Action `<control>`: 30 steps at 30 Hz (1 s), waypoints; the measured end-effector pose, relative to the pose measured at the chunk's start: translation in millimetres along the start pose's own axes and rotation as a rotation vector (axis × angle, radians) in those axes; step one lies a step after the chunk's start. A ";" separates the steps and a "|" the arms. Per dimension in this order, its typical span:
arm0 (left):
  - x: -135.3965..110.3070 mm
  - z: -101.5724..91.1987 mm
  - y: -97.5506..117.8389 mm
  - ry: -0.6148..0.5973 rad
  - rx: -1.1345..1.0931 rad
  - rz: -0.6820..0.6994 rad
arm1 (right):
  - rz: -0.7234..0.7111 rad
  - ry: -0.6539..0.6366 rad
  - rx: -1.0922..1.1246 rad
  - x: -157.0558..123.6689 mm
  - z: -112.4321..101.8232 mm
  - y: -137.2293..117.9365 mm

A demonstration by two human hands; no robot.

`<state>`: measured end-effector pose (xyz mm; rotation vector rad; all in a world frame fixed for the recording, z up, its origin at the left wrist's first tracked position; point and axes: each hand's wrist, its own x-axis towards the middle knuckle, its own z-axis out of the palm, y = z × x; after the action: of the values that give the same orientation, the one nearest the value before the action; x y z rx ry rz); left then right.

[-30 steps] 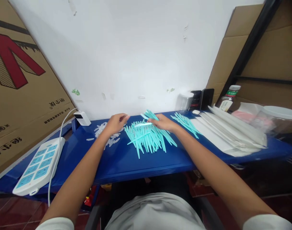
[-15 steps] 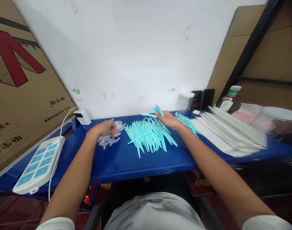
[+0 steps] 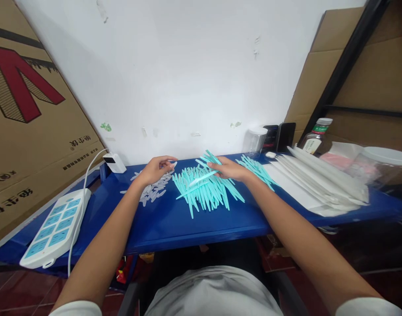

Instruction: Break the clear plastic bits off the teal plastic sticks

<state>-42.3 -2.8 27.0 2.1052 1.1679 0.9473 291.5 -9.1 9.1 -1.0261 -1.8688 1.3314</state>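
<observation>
A heap of thin turquoise plastic sticks point(image 3: 204, 191) lies in the middle of the blue table point(image 3: 174, 226). My right hand point(image 3: 229, 169) rests on the heap's far side, fingers closed on one turquoise stick point(image 3: 201, 177) that points left. To the left lies a small pile of clear plastic caps point(image 3: 151, 193). My left hand point(image 3: 156, 169) hovers over that pile, fingertips pinched together on something too small to make out. A second, smaller bunch of turquoise sticks point(image 3: 255, 169) lies just right of my right hand.
A stack of white paper sleeves point(image 3: 319, 182) covers the table's right part. A white power strip point(image 3: 54, 228) and charger point(image 3: 113, 162) sit at the left. A clear jar point(image 3: 255, 140), dark boxes, a bottle point(image 3: 314, 136) and a lidded tub point(image 3: 382, 164) stand at the back right. Cardboard boxes flank both sides.
My left hand went down to the clear caps, then lifted back toward the middle with fingers pinched. My right hand reached to the far bunch and came back with one turquoise stick.
</observation>
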 end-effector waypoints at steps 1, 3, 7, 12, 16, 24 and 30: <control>0.7 6.9 4.1 0.033 -0.066 0.014 | 0.002 -0.023 -0.004 -0.5 0.5 -0.7; 1.7 20.7 9.9 0.074 -0.198 -0.008 | 0.003 -0.064 -0.020 -1.0 1.8 -2.0; 1.4 41.3 13.3 0.107 -0.384 -0.087 | -0.014 -0.084 -0.080 -0.9 5.3 -4.4; 0.8 49.6 11.9 0.069 -0.483 -0.074 | -0.066 -0.083 -0.136 0.4 6.2 -2.8; 2.1 50.5 12.0 0.109 -0.539 -0.118 | -0.118 -0.098 -0.219 2.3 2.6 1.8; -1.3 50.2 19.9 0.071 -0.581 -0.086 | -0.115 -0.133 -0.170 -1.7 9.8 -6.4; 0.2 52.6 14.8 0.038 -0.635 -0.065 | -0.107 -0.132 -0.195 -2.1 12.0 -8.7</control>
<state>6.5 -16.0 6.4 1.5363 0.8014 1.1471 280.6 -18.2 13.7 -0.9382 -2.1557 1.1984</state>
